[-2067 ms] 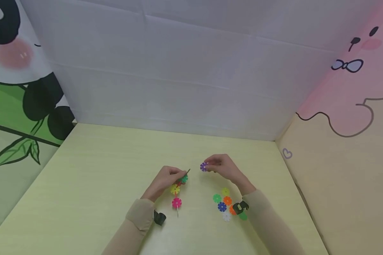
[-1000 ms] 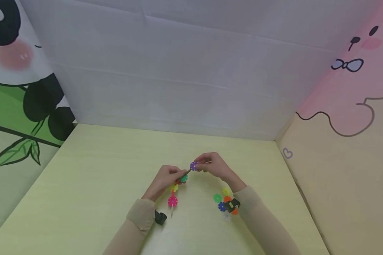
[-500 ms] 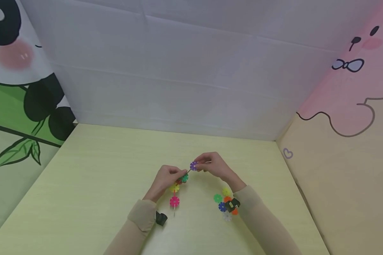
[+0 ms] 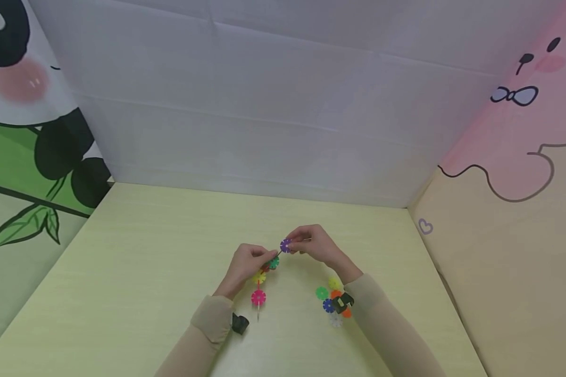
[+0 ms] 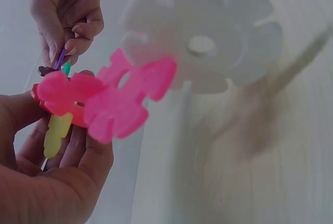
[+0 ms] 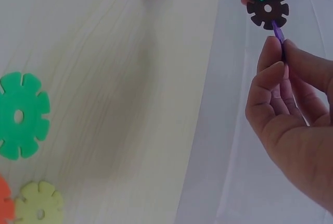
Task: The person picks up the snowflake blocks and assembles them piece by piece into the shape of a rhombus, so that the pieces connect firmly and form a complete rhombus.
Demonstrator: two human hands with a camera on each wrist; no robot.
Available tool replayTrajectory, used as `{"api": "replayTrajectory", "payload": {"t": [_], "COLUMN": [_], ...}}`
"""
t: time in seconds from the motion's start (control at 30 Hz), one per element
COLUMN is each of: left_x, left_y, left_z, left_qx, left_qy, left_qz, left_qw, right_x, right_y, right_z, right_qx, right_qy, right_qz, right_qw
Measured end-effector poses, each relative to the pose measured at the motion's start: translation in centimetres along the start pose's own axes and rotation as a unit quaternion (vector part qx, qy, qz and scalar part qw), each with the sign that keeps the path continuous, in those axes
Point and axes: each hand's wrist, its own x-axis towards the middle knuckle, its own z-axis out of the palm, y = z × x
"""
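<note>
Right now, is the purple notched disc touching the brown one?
Touching. The right wrist view shows the edge of the purple disc meeting the rim of the brown disc, with no gap visible.

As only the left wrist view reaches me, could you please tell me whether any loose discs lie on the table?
Observer: Yes, the head view shows a blue disc lying among others on the table, near the right sleeve.
Operator: Thank you; and what is at the edge of the purple disc that the right hand pinches?
Observer: In the right wrist view, it appears to meet the slotted rim of a brown disc.
</note>
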Motion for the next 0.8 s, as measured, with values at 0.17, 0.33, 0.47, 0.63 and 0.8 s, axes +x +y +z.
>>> {"api": "replayTrajectory", "payload": {"t": [0.17, 0.33, 0.47, 0.63, 0.8], "left_x": [-0.2, -0.2, -0.3, -0.4, -0.6], "left_y": [0.1, 0.1, 0.1, 0.0, 0.1], "left_z": [0.2, 0.3, 0.4, 0.6, 0.7], "left_qx": [-0.009, -0.01, -0.013, -0.013, -0.016], "left_qy": [0.011, 0.024, 0.032, 0.038, 0.04], "left_qz": [0.005, 0.003, 0.003, 0.008, 0.015], "left_qw": [0.9999, 0.9997, 0.9994, 0.9992, 0.999], "right_x": [0.0, 0.8, 1.6, 1.7, 1.7], "right_y": [-0.1, 1.1, 2.7, 3.1, 2.9], "right_z": [0.1, 0.3, 0.5, 0.4, 0.3], "right_qx": [0.012, 0.024, 0.035, 0.043, 0.041], "right_qy": [0.003, 0.009, 0.012, 0.003, -0.009], "right_qz": [0.009, 0.026, 0.033, 0.031, 0.024], "right_qw": [1.0, 0.999, 0.999, 0.999, 0.999]}}
